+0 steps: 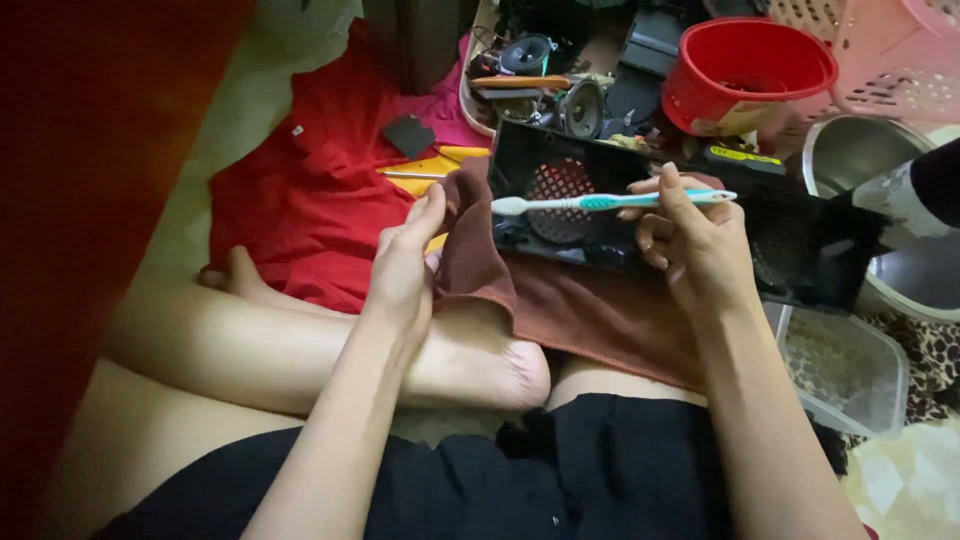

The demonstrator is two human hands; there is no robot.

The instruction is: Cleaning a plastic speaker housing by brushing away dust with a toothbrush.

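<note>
We see one black speaker panel (690,225) lying across the lap on one brown cloth (590,310). Our two hands are apart: the left hand (405,265) pinches the cloth's edge just left of the panel, and the right hand (690,240) grips one white and teal toothbrush (600,202) over it. Beyond the panel stand one red bucket (745,70), one pink basket (890,50) and two loose speakers (580,108).

– That toothbrush (610,201), glossy plastic in white and teal, pale bristles at the tip.
– And under it a matt black plastic speaker panel (560,190) with a perforated grille!
– Brown cloth (590,310), soft and napped. Beyond, a shiny red plastic bucket (745,75) and a smooth steel bowl (860,150).
</note>
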